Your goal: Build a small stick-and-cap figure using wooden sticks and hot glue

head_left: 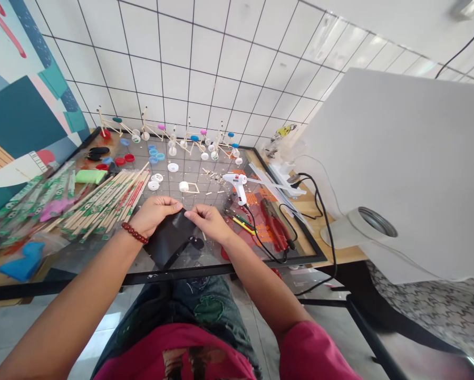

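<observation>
- Now left hand (156, 212) and right hand (210, 220) pinch the black sheet (167, 240)'s far end.
- From the grip it runs toward the person (142, 356), left of the glue gun (237, 183).
- Right hand is nearer the glue gun.

readable text: honestly none you could quote | chopstick wrappers (98, 206) on your left: green print, way too tiny and blurry to make out | bagged chopsticks (37, 198) further left: more green print, same story, can't read it | your shirt (205, 338): printed patch up front, cut off, can't tell if it's lettering
</observation>
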Demonstrator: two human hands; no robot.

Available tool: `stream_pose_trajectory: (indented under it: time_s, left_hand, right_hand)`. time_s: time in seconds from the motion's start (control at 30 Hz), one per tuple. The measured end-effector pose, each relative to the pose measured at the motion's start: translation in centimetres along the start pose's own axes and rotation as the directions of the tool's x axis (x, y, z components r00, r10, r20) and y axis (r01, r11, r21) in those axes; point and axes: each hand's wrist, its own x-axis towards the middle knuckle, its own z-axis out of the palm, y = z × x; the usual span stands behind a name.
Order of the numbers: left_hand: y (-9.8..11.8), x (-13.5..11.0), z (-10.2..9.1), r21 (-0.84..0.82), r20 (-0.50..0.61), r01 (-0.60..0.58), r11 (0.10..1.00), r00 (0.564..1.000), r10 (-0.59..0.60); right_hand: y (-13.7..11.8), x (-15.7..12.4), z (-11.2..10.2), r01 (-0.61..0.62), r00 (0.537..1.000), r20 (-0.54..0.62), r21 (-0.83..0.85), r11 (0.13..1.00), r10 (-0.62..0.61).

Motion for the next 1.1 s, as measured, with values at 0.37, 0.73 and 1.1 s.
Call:
stream_pose_trajectory:
  time_s: [0.37, 0.73, 1.1]
  left_hand:
    - [-0.3, 0.2, 0.0, -0.004, 0.012, 0.023, 1.000, 1.000, -0.023]
    - [-0.2, 0.1, 0.2, -0.031, -0.054, -0.003, 1.000, 0.999, 0.001]
    - [2.4, 0.2, -1.5, -0.207, -0.246, -0.163, 0.965, 0.963, 0.110]
  right_hand:
    - [0.9, 0.1, -0.5, 0.014, 0.998, -0.056, -0.014, 1.000, -0.015]
    - [0.7, -0.2, -1.0, 0.073, 0.991, -0.093, -0.176, 0.982, -0.091]
    - [0.0, 0.0, -2.0, 0.128, 0.940, -0.313, -0.040, 0.991, -0.134]
